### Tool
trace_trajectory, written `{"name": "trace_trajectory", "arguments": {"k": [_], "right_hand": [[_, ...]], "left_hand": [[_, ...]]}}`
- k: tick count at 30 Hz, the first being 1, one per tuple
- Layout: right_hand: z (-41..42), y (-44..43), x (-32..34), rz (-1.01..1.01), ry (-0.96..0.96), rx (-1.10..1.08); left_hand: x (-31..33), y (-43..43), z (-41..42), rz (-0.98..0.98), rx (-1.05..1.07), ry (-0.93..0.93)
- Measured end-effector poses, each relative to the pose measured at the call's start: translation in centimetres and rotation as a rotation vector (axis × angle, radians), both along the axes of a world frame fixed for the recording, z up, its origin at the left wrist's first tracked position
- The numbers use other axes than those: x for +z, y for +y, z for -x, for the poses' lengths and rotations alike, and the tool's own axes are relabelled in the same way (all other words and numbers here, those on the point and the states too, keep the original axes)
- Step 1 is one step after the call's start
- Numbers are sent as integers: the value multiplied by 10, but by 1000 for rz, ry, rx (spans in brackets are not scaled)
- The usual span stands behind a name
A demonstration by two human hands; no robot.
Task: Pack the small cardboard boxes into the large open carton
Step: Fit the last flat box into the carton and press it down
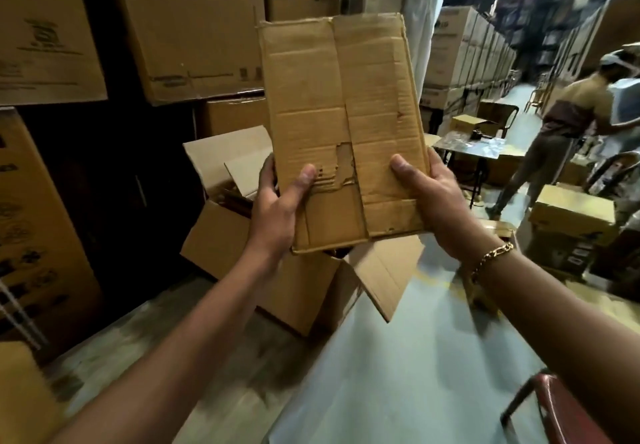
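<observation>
Our left hand (277, 215) and right hand (436, 208) clamp the flat box (343, 114) at centre frame; we should lower it squarely into the carton (221, 242) below it.

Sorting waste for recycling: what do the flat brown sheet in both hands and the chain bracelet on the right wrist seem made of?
Flat brown sheet: corrugated cardboard, matte; ribbed lines and a torn top layer show. Chain bracelet: apparently metal, shiny gold-coloured links; gold or plated unclear.
</observation>
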State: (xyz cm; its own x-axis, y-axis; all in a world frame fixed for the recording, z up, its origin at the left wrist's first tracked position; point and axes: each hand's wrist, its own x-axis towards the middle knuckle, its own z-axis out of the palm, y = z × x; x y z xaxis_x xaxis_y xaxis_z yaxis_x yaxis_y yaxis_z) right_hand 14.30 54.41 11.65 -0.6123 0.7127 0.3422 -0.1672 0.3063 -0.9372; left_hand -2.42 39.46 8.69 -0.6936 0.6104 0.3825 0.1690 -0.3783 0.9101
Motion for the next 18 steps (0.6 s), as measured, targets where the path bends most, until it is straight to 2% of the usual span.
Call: {"name": "trace_trajectory", "arguments": {"k": [9, 18], "right_hand": [[56, 155, 43, -11, 14, 126], [122, 309, 41, 4, -195, 236]], "left_hand": [[44, 127, 42, 86, 113, 35], [46, 244, 103, 277, 192, -20]]}}
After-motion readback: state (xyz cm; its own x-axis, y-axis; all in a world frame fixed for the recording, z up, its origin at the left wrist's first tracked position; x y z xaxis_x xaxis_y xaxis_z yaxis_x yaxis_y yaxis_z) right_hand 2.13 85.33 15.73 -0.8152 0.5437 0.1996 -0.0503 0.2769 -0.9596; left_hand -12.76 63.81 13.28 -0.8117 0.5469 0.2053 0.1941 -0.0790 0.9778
